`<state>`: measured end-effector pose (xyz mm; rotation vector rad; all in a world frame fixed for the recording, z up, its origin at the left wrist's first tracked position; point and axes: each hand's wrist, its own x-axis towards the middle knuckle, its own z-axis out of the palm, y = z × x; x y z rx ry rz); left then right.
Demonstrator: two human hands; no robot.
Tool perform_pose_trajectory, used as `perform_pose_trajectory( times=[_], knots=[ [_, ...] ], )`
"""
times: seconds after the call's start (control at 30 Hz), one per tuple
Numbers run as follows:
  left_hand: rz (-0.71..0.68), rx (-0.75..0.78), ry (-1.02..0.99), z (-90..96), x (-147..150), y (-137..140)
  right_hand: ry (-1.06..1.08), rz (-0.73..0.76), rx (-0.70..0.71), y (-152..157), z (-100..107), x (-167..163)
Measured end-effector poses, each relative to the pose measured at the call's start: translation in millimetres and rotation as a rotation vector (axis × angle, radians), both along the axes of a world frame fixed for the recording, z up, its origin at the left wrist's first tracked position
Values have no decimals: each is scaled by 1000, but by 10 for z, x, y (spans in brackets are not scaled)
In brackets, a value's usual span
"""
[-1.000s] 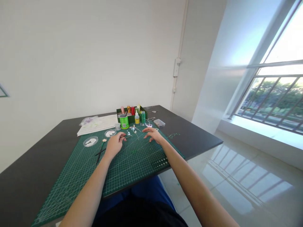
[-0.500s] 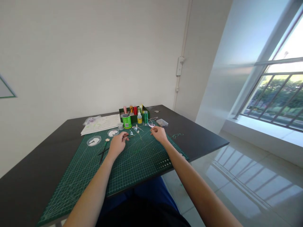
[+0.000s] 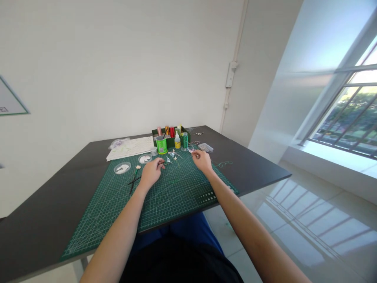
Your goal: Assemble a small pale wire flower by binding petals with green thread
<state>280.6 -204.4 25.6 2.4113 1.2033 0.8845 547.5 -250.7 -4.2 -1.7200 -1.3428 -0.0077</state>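
My left hand is closed over the green cutting mat, its fingers round a thin stick whose tip pokes out to the right. A dark thin rod shows on the other side of that hand, in line with the stick; I cannot tell if they are one piece. Small pale blue and white pieces lie just beyond the fingers. My right hand is pinched at the mat's far right, beside a small shiny pinkish piece. What its fingertips hold is too small to make out.
Behind the hands stand a green can, a glue bottle, a green thread spool and a dark green box of spools. Clear dishes and a pale flower lie left; a clear case and scissors right.
The view has shifted slightly, so the whole scene sits a little higher and to the right. Both hands keep their closed grips, with little movement over the mat.
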Motion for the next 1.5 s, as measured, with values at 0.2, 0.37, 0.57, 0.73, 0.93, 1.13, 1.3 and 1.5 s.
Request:
perform_pose_trajectory(
  times=[0.2, 0.37, 0.57, 0.73, 0.93, 1.13, 1.3, 1.5],
  knots=[
    [-15, 20, -17, -18, -3, 3, 118, 255, 48, 15, -7, -140],
    [-32, 31, -41, -13, 10, 1, 563, 731, -263, 7, -39, -382],
    [-55, -20, -112, -27, 20, 29, 755, 854, -380, -43, -9, -447],
    [-54, -53, -134, -45, 15, 35, 703, 866, -289, -63, 34, -355],
    [-69, -53, -117, -60, 28, 25, 562, 847, -294, -80, 55, -314],
    [-88, -50, -116, -105, 24, 60, 401, 697, -329, -59, 13, -304],
    [-41, -18, -49, -80, 11, 19, 383, 618, -228, -40, -1, -276],
    [-7, 14, 30, -61, 11, -35, 320, 503, -125, -10, -29, -223]
  ],
)
